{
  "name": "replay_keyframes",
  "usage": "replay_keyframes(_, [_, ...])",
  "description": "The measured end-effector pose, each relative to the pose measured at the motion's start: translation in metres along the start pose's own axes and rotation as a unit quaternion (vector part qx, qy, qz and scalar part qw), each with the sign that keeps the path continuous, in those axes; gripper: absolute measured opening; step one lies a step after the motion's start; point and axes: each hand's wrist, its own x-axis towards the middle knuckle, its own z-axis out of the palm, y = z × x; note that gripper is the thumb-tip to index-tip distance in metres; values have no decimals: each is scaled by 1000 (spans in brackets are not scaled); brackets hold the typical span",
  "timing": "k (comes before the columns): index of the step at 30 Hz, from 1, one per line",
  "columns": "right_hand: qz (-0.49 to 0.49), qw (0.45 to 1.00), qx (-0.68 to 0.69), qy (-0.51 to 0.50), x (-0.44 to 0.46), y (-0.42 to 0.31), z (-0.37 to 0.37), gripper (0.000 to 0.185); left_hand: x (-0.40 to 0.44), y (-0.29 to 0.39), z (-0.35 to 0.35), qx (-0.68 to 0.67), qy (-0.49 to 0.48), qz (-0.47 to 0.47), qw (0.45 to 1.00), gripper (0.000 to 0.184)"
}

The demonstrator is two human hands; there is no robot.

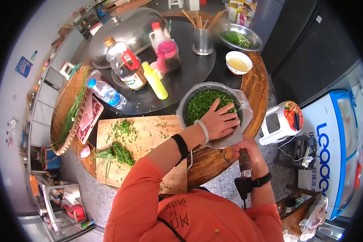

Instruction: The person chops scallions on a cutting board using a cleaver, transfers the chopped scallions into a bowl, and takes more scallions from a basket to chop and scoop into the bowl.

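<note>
My left hand (218,122) lies palm down with fingers spread over the chopped green herbs (205,101) in a round bowl (182,105) lined with clear plastic. Just below it, my right hand (251,152) is closed around the dark wrapped handle of a cleaver (245,162). Its broad grey blade reaches up to the bowl's near rim, partly under my left hand. A wooden cutting board (149,163) left of the bowl carries more chopped greens (123,154) and some uncut stalks.
A wicker basket (59,133) of long greens and a meat tray (90,117) stand at left. Bottles, including a water bottle (107,93) and a yellow bottle (154,80), stand behind the board. A bowl of yellowish liquid (238,63) and a metal bowl (252,34) are at the back right.
</note>
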Motion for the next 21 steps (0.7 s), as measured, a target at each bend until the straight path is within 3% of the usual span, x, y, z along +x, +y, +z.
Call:
replay_keyframes(2, [-7,999,39,2,-10,-7,6,13,7,-6,9,19,30,-11,999,32])
replay_keyframes(5, [-52,998,-26,29,-34,-10,12,12,12,-18,28,75,98,-9,992,21])
replay_keyframes(7, [-54,998,-14,18,-55,-8,7,14,14,-25,37,129,21,-57,990,18])
replay_keyframes(8, [-42,997,-8,67,-69,-13,18,16,12,-34,48,137,48,-57,988,16])
replay_keyframes(9, [-43,997,-21,58,-77,-13,15,19,14,-33,37,150,-28,-92,984,16])
replay_keyframes(10, [-22,997,-59,53,-86,-18,15,22,14,-41,47,143,-7,-94,985,19])
replay_keyframes(12, [-33,994,-91,53,-103,-24,24,25,12,-38,39,83,154,-124,977,19])
replay_keyframes(13, [-30,993,-95,69,-110,-24,19,24,10,-38,28,86,155,-131,975,19])
replay_keyframes(15, [-25,991,-101,81,-116,-24,17,23,4,-35,5,34,283,-187,940,22])
replay_keyframes(16, [-35,991,-105,74,-117,-25,21,23,-6,-39,-8,36,284,-190,939,22])
replay_keyframes(18, [-46,991,-109,65,-115,-22,23,23,-40,-54,-40,-18,157,-286,945,13])
replay_keyframes(20, [-37,987,-131,90,-108,-14,22,22,-90,-54,-79,-25,262,-304,916,9])
replay_keyframes(21, [-37,987,-131,86,-103,-10,24,22,-120,-64,-86,3,263,-308,914,5])
